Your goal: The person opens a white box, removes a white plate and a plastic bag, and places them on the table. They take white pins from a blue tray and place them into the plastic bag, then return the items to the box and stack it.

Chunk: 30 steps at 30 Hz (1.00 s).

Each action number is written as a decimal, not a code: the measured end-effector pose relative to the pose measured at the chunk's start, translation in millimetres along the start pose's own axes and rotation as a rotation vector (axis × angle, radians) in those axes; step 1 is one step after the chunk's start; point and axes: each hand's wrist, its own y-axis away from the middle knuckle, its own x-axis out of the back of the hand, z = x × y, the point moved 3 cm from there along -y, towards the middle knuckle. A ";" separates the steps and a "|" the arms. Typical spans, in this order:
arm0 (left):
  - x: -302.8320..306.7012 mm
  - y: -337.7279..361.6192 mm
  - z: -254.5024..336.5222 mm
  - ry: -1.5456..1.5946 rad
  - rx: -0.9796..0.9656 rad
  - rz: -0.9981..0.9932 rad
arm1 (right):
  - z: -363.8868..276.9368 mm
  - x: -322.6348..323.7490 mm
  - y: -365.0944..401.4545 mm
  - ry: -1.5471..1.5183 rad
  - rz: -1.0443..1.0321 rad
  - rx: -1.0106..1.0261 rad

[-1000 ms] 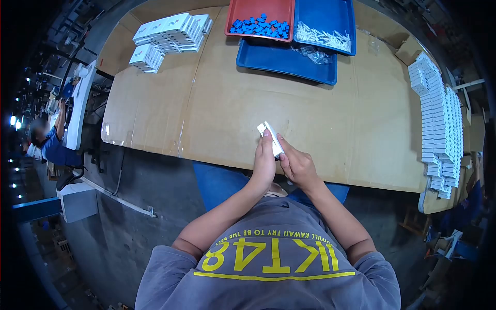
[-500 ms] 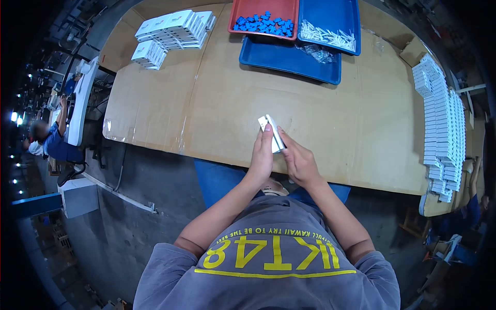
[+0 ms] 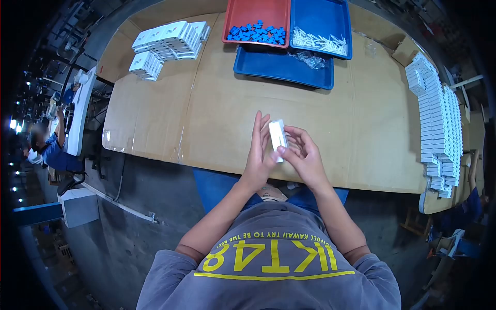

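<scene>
A small white box-like piece (image 3: 278, 135) is held above the near edge of the cardboard-covered table (image 3: 232, 124). My right hand (image 3: 306, 157) grips it from the right, thumb on its lower face and fingers behind it. On its left side, my left hand (image 3: 259, 155) has its fingers stretched upward and apart; its thumb is near the lower end of the piece, slightly blurred. Whether that thumb touches the piece is unclear.
Beyond are a red tray (image 3: 257, 13) of blue parts, a blue tray (image 3: 320, 18) of white sticks and a lower blue tray (image 3: 279, 73) with clear plastic. White stacks stand left (image 3: 170, 39) and right (image 3: 434, 119). A person (image 3: 57, 147) sits far left.
Both hands were pressed along the sides of the white piece. The left fingers have now opened away, and the piece has turned to show a broad white face. The view has shifted slightly.
</scene>
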 end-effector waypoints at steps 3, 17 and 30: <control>0.2 4.2 -11.2 0.216 0.184 0.046 | 2.9 -14.8 5.4 0.130 -0.042 0.213; -19.3 10.6 3.0 0.162 0.036 0.135 | 5.1 -36.0 34.6 0.458 0.096 0.548; -21.1 20.0 -3.8 0.220 0.046 0.110 | 17.1 -29.3 42.1 0.452 0.101 0.569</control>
